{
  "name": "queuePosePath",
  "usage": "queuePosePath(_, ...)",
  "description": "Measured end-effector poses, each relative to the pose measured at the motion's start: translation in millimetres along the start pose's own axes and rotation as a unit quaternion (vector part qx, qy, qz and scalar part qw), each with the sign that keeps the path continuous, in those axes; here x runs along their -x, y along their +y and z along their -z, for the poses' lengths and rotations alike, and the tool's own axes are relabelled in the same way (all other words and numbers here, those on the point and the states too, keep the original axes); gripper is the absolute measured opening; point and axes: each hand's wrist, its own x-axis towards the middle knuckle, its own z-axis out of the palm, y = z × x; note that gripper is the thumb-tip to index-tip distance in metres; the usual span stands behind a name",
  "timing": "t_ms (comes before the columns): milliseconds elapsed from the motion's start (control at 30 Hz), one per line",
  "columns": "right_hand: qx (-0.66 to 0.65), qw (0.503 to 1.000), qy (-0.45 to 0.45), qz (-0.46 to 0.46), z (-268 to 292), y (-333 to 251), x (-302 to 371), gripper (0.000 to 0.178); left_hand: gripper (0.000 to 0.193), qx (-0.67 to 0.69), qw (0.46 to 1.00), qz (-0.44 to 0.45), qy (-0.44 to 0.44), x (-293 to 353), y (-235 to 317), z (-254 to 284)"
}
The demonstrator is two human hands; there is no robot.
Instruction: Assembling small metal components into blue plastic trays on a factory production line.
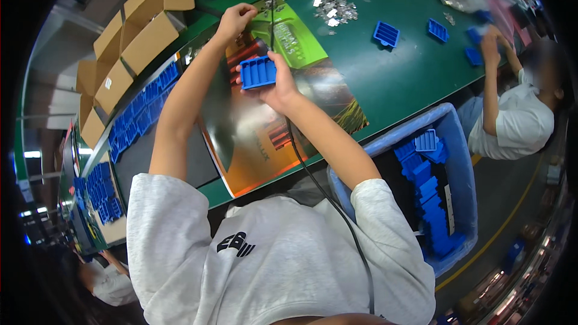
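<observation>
My right hand (282,87) grips a small blue plastic tray (259,73) with several narrow slots, its open side facing up. The thumb lies along the tray's right edge and fingertips show at its left edge. Farther off and to the left, my left hand (236,21) is closed with thumb and fingers together above the edge of a bright green printed sheet (295,42). Whatever it pinches is too small or hidden to make out. A black cable (272,24) hangs down between my hands, passing behind the right wrist.
Loose small metal pieces (337,9) lie in a pile on the green table (361,78). Two blue trays (386,35) sit nearby. Rows of blue trays (141,111) and cardboard boxes (144,27) stand left. A lined bin (463,186) holds blue trays. A co-worker (512,108) works at right.
</observation>
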Motion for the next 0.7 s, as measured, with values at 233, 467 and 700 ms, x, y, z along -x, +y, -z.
queuePosePath(233, 0.077, 0.997, -0.009, -0.031, -8, 15, 7, 0.062, 0.028, 0.375, 0.919, 0.12, -0.026, 131, 73, 54)
queuePosePath(467, 0.184, 0.981, -0.05, -0.026, -23, 43, 22, 0.041, 0.027, 0.492, 0.859, 0.143, 0.01, 249, 62, 62)
queuePosePath(700, 0.248, 0.968, -0.02, 0.015, -21, 49, 18, 0.043, 0.024, 0.531, 0.825, 0.163, 0.106, 275, 42, 56)
